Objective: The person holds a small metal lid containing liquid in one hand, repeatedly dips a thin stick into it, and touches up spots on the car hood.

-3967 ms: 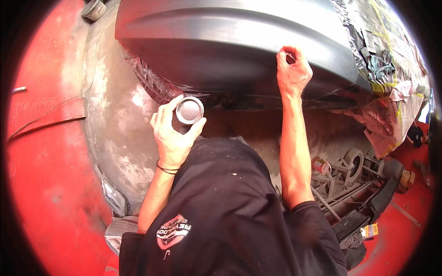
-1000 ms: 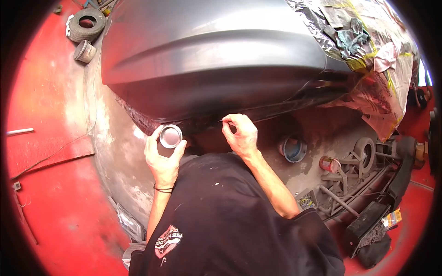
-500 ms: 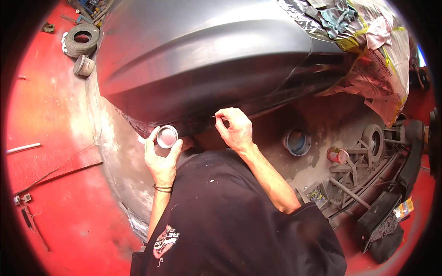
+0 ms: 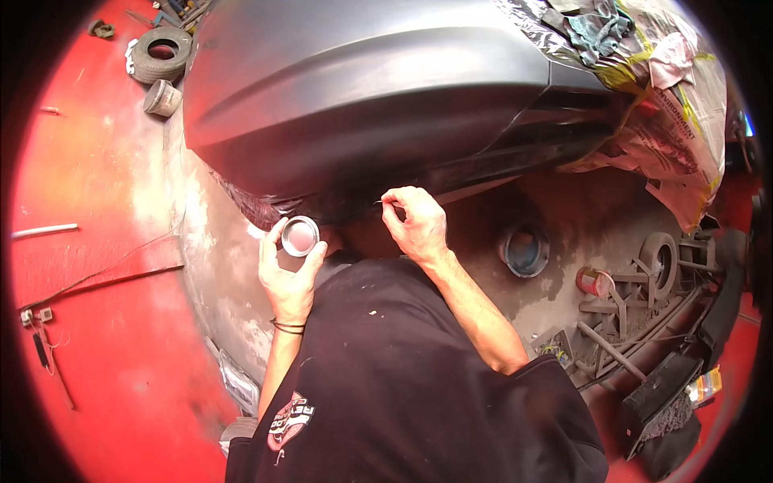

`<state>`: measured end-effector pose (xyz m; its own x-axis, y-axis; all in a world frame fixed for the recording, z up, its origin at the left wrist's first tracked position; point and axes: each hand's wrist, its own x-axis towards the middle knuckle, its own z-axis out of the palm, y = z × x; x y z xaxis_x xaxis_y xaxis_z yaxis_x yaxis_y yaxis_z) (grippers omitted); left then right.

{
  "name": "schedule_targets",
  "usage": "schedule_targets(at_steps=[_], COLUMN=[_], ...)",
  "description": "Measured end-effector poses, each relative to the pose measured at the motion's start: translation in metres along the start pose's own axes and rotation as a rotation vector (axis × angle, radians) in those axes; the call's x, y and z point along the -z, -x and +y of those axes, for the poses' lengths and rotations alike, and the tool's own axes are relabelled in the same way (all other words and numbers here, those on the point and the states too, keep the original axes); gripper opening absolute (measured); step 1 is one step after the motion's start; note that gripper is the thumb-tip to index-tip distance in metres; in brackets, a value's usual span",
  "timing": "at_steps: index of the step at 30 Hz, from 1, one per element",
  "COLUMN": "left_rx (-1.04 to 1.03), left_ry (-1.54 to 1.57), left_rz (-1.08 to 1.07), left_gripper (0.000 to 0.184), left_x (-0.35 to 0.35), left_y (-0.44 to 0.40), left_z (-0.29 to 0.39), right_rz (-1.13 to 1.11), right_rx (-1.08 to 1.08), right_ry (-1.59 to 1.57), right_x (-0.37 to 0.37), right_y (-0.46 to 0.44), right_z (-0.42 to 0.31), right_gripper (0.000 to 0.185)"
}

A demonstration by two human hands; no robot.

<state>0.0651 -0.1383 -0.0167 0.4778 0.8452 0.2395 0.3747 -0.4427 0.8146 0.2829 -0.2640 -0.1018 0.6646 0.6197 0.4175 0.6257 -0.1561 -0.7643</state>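
Observation:
My left hand, with dark bands round its wrist, grips a small round silver-rimmed cup or cap between thumb and fingers. Its middle looks pale pink. I cannot tell whether it is a tin or a lid. To its right, my right hand is closed in a pinch. A thin, dark tip sticks out of the fingertips to the left, too small to name. Both hands are held in front of the lower edge of a smooth dark grey car panel, apart from each other.
Blue-tinted bucket and red tin stand on the floor at right, beside metal frames and a tyre. Masking paper and a teal cloth cover the car's right. Another tyre lies at upper left.
The view has shifted slightly, so the surroundings sit a little to the right. Both hands keep nearly the same pose and hold.

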Motion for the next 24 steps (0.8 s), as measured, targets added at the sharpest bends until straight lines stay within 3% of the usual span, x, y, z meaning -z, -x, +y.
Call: schedule_targets(at_steps=[12, 18, 24], left_rx=[0.077, 0.124, 0.02], left_ry=[-0.075, -0.118, -0.159], left_rz=[0.037, -0.028, -0.059], left_gripper=[0.07, 0.069, 0.077], left_x=[0.009, 0.015, 0.012], left_y=[0.019, 0.002, -0.024], left_z=[0.012, 0.024, 0.007], right_rz=[-0.01, -0.163, -0.199], right_rx=[0.129, 0.256, 0.269], right_ry=[0.006, 0.081, 0.242], right_x=[0.016, 0.057, 0.08], right_y=[-0.016, -0.091, -0.152], right_z=[0.001, 0.018, 0.024], right_gripper=[0.019, 0.019, 0.016])
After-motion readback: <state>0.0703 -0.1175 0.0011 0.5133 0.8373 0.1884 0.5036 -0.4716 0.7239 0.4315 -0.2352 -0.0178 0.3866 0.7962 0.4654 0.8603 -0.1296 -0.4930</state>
